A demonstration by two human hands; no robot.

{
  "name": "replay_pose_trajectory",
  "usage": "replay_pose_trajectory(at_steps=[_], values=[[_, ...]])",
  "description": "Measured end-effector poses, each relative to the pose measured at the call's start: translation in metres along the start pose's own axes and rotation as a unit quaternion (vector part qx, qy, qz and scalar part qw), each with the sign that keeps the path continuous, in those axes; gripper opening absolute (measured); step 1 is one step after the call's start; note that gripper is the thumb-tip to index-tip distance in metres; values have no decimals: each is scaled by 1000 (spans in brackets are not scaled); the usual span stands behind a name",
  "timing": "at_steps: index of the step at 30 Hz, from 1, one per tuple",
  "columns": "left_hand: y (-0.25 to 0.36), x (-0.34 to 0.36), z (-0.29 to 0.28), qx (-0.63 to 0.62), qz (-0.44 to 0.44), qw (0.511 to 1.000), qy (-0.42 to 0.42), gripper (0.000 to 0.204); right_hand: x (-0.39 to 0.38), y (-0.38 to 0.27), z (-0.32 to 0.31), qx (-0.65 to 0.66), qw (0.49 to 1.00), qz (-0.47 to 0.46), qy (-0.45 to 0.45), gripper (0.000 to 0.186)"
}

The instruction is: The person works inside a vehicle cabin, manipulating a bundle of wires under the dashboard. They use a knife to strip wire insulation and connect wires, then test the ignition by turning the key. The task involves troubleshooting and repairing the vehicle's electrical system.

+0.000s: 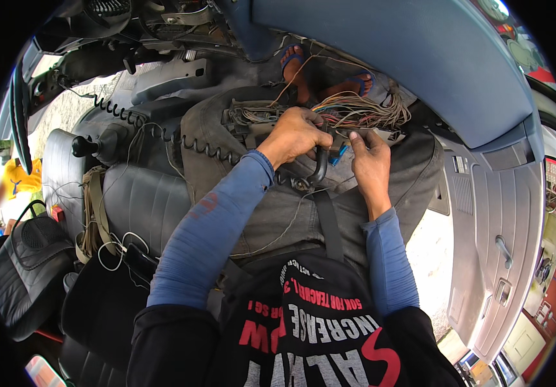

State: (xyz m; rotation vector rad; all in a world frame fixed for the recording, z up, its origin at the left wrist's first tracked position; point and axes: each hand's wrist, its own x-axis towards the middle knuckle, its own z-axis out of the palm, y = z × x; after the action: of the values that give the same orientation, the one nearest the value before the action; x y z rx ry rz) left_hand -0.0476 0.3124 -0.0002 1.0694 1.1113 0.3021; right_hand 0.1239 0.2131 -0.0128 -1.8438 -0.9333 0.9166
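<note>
Wire bundle [391, 113] over a seated person's lap [265, 222]

Dark grey trousers form the working surface inside a vehicle. A smooth blue-grey panel [413, 58] curves overhead at the far side; to the right a grey door [484, 226] stands open, with bright ground [429, 248] showing beside it. To the left are a dark leather seat [149, 197], a gear lever [85, 147] and, outside, someone in yellow [23, 177]. A white cable [111, 257] loops over the seating.

A long, dark housing [262, 138] lies across the thighs, with many-coloured wires packed along it and spilling toward its right end. A blue connector [338, 155] sits at its near edge, between the hands.

The left hand [296, 137] is closed around a curved black piece [320, 166] near a coiled black cord [207, 149]. The right hand [371, 160] is half curled just beside the connector, thumb raised; whether it grips anything cannot be told.
</note>
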Motion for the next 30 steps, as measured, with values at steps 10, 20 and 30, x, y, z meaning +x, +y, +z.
replay_pose_trajectory(at_steps=[10,20,30], values=[[4,3,-1,12,-2,1000,1,71,21,-14,12,-40,996,-67,-33,16],[7,1,-4,16,-6,1000,-3,65,18,-8,15,-9,996,-90,5,17],[-6,4,-3,-13,-27,1000,-3,61,10,-6,18,-82,987,-140,13,16]])
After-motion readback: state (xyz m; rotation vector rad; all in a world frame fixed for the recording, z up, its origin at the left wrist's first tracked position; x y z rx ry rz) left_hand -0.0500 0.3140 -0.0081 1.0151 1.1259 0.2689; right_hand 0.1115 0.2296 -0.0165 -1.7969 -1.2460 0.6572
